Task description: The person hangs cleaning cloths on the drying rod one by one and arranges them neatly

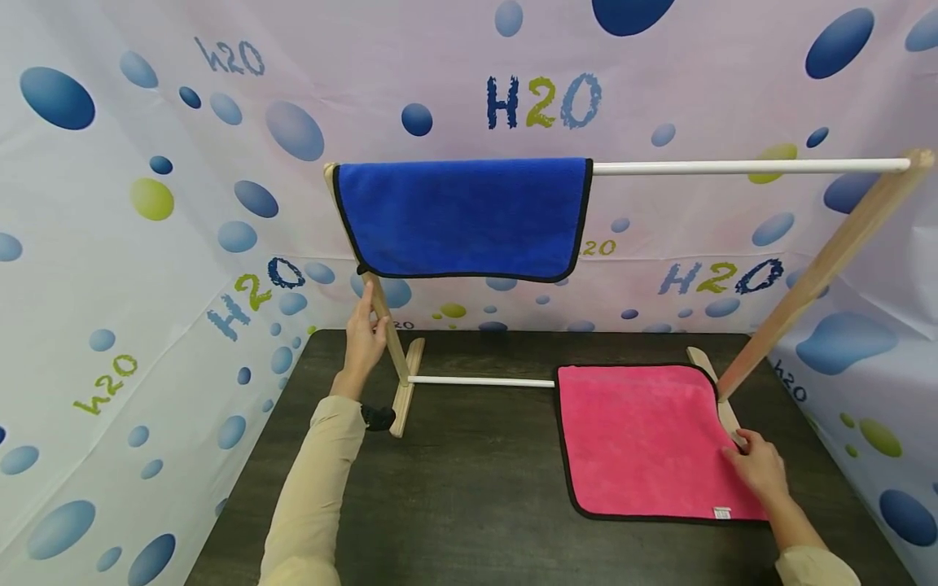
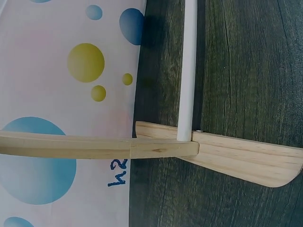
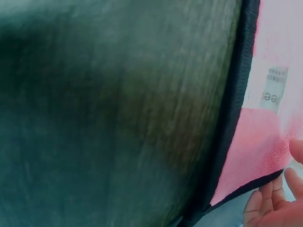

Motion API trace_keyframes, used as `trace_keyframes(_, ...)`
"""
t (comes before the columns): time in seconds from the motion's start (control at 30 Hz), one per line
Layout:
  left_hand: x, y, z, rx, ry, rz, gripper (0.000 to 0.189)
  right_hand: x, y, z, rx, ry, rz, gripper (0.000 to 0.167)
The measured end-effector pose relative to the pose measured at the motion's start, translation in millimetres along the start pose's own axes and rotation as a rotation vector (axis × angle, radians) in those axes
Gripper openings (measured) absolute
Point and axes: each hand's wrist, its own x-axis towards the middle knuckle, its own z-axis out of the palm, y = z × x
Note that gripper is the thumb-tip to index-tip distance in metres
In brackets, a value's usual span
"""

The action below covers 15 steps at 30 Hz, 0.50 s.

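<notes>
A blue cloth (image 1: 463,220) with black edging hangs over the left part of the rack's white top rail (image 1: 747,168). Just below its lower left corner, my left hand (image 1: 364,335) reaches up with fingers extended against the rack's left wooden post (image 1: 396,346); the left wrist view shows this post (image 2: 161,149) but not the hand. On the right, a pink cloth (image 1: 645,443) with black edging and a white label (image 1: 722,513) lies spread over the table. My right hand (image 1: 762,468) pinches its right edge, thumb above and fingers (image 3: 266,196) beneath the black border.
The rack's lower white rail (image 1: 479,381) runs low across the back, its right part hidden behind the pink cloth. Wooden feet (image 1: 408,391) stand on the dark table (image 1: 454,480). A slanting right post (image 1: 821,277) rises beside the pink cloth. Bubble-printed sheets (image 1: 469,81) enclose the table.
</notes>
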Motion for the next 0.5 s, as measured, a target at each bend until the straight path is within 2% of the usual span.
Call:
trace_keyframes(0.2,-0.6,1.0,-0.3,0.004,-0.004,0.009,0.078,3.5,-2.2,-2.2,0.003,-0.04,-0.004,0.047)
trace_keyframes(0.3,-0.6,1.1,-0.7,0.003,-0.01,0.007,0.078,4.3,-4.5,-4.2,0.026,-0.071,0.025,0.048)
trace_keyframes(0.4,-0.6,1.4,-1.1,0.002,-0.012,0.005,0.078,4.8,-6.5,-6.5,0.061,-0.104,0.059,0.055)
trace_keyframes(0.5,-0.2,1.2,-1.8,0.001,-0.012,0.002,0.077,5.6,-7.9,-8.9,0.102,-0.154,0.087,0.069)
